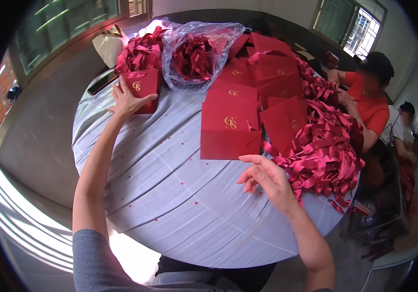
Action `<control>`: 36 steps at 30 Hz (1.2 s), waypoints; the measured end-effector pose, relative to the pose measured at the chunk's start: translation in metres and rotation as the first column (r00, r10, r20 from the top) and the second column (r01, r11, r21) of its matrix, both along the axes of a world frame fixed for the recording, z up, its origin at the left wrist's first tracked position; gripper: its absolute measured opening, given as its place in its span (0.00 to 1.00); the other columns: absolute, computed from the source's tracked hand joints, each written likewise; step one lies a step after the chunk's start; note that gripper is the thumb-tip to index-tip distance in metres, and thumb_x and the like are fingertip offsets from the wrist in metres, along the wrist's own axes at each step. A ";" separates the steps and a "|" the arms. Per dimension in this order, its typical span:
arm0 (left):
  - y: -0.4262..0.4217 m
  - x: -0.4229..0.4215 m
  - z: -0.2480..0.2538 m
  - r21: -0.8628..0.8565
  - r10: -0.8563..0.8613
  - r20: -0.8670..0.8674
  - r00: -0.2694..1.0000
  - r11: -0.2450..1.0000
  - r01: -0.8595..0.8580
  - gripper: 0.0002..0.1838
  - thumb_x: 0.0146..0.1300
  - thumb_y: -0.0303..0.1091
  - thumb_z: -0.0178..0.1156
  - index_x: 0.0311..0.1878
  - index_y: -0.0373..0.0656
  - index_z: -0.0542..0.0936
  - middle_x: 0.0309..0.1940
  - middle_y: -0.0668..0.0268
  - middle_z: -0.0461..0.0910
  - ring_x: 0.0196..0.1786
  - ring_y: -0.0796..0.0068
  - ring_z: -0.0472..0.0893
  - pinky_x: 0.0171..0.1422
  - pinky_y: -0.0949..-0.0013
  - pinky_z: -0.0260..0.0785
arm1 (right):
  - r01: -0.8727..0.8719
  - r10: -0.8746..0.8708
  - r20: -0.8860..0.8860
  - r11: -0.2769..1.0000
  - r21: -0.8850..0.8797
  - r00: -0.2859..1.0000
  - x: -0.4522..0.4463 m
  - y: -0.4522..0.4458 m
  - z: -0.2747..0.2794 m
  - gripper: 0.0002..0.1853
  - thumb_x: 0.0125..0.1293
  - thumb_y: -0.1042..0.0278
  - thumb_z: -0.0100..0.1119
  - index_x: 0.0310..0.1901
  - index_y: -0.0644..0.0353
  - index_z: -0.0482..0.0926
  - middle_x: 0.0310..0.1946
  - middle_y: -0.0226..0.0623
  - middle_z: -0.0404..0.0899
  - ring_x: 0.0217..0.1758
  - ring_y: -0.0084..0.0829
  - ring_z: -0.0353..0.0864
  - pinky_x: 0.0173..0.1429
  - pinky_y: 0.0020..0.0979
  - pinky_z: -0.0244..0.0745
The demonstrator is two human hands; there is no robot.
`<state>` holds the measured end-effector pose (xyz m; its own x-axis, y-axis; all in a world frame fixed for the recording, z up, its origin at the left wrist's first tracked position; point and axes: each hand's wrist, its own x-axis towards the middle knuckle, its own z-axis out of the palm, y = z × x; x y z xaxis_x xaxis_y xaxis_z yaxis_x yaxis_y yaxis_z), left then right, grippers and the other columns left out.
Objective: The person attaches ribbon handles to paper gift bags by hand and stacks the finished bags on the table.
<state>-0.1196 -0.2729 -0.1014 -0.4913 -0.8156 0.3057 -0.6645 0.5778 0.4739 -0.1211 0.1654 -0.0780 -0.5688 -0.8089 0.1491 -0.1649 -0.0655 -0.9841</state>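
My left hand [127, 100] lies spread over a red gift bag [143, 90] with gold lettering, at the left of the round table. Its fingers are apart and touch the bag's face. Over the cloth near the table's middle hovers my right hand [266, 179], fingers loosely bent and apart, with nothing seen in them. Just beyond it is the front edge of a red bag [223, 141], the nearest of several overlapping bags with gold letters. A large heap of red ribbons [323, 155] lies to the right of that hand.
A clear plastic bag [201, 53] of red ribbon stands at the back beside another ribbon pile [143, 51]. A dark phone [101, 83] lies at the left edge. On the right sits a person in a red shirt [372, 107], with others behind. Tiny red dots speckle the tablecloth [170, 204].
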 end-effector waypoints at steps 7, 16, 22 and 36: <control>0.011 -0.007 0.008 0.035 -0.004 0.079 0.997 0.999 0.001 0.77 0.23 0.76 0.66 0.72 0.58 0.30 0.72 0.45 0.32 0.73 0.41 0.38 0.62 0.23 0.39 | 0.004 -0.002 -0.056 0.999 0.035 0.998 0.001 0.000 0.002 0.19 0.72 0.61 0.44 0.58 0.64 0.66 0.34 0.33 0.79 0.31 0.17 0.76 0.35 0.18 0.68; 0.005 -0.004 0.022 0.025 -0.074 -0.119 0.990 0.997 0.078 0.72 0.28 0.70 0.69 0.73 0.58 0.35 0.72 0.51 0.39 0.68 0.38 0.55 0.67 0.48 0.55 | 0.022 -0.021 -0.057 1.000 0.013 0.998 -0.001 0.001 -0.001 0.18 0.71 0.63 0.45 0.58 0.64 0.66 0.33 0.32 0.79 0.30 0.15 0.75 0.33 0.16 0.67; 0.037 0.091 0.161 -0.061 -0.279 -0.957 0.082 0.468 0.882 0.26 0.59 0.54 0.52 0.53 0.45 0.71 0.43 0.60 0.76 0.44 0.65 0.78 0.42 0.58 0.74 | 0.027 -0.027 -0.001 1.000 0.008 1.000 -0.002 0.004 0.001 0.17 0.69 0.68 0.49 0.56 0.65 0.66 0.33 0.35 0.77 0.31 0.18 0.74 0.36 0.20 0.71; -0.078 -0.052 0.034 -0.411 -0.563 -0.726 0.394 0.815 0.407 0.31 0.57 0.50 0.60 0.56 0.35 0.71 0.52 0.50 0.75 0.53 0.59 0.77 0.58 0.61 0.68 | 0.285 -0.342 -0.206 0.922 -0.260 0.917 -0.011 0.007 0.005 0.26 0.65 0.69 0.54 0.62 0.63 0.57 0.40 0.34 0.73 0.36 0.19 0.73 0.38 0.22 0.70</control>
